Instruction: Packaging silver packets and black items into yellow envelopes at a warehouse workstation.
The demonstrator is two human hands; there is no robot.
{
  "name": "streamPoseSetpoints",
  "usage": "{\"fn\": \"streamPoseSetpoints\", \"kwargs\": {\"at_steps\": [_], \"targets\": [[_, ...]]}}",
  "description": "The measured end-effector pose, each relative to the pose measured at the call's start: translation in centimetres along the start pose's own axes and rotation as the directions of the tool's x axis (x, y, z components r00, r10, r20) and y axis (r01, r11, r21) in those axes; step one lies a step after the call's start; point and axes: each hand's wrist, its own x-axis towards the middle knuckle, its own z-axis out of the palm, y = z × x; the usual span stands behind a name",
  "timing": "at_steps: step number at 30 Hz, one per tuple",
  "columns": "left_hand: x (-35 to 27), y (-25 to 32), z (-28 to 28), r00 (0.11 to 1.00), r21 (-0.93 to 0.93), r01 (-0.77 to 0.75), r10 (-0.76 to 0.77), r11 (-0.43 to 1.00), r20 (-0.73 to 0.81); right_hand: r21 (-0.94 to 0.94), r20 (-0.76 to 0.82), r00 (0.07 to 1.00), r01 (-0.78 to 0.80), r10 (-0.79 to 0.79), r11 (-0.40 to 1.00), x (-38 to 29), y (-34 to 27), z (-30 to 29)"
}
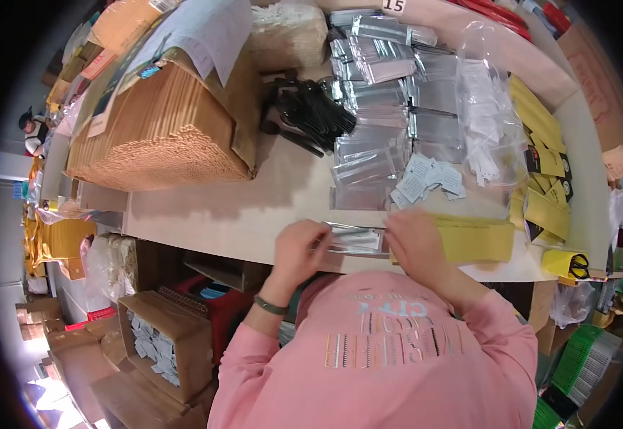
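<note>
A clear plastic sleeve (pixel 357 239) with a white slip and a dark strip in it lies at the table's front edge. My left hand (pixel 301 248) grips its left end between thumb and fingers. My right hand (pixel 414 241), slightly blurred, is at the sleeve's right end; whether its fingers pinch the sleeve is unclear. A yellow cardboard piece (pixel 470 238) lies under and to the right of my right hand. Beyond my hands are stacked clear sleeves (pixel 365 163) and a loose pile of small printed white cards (pixel 424 179).
A big stack of brown envelopes (pixel 166 134) stands at the left, with black brushes (pixel 311 110) beside it. A plastic bag of white strips (pixel 483 118), yellow printed packets (pixel 547 204) and a yellow holder with scissors (pixel 563 264) are at the right. An open carton of cards (pixel 166 343) sits below left.
</note>
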Motion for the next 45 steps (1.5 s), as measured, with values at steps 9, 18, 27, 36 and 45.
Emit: {"fn": "streamPoseSetpoints", "kwargs": {"at_steps": [9, 18, 27, 36, 45], "targets": [[8.6, 2.4, -12.6, 0.883, 0.490, -0.169, 0.352, 0.855, -0.309, -0.021, 0.227, 0.919, 0.337, -0.323, 0.941, -2.4, 0.9, 2.0], [16.6, -3.0, -22.0, 0.964, 0.539, 0.254, -0.162, 0.803, -0.212, -0.133, 0.210, 0.953, 0.251, -0.220, 0.959, -4.3, 1.1, 2.3], [18.5, -5.1, -24.7, 0.982, 0.600, 0.144, -0.039, 0.787, -0.185, -0.074, 0.334, 0.942, 0.067, -0.038, 0.995, -3.7, 1.0, -1.3], [3.5, -2.7, -20.0, 0.745, 0.077, 0.496, -0.379, 0.865, -0.549, 0.111, 0.337, 0.939, -0.116, 0.072, 0.987, -5.4, 2.4, -1.6], [-0.2, -3.9, -4.8, 0.817, -0.134, 0.525, -0.454, 0.840, 0.356, -0.030, 0.376, 0.926, -0.032, 0.041, 0.999, -4.2, 1.9, -2.6]]}}
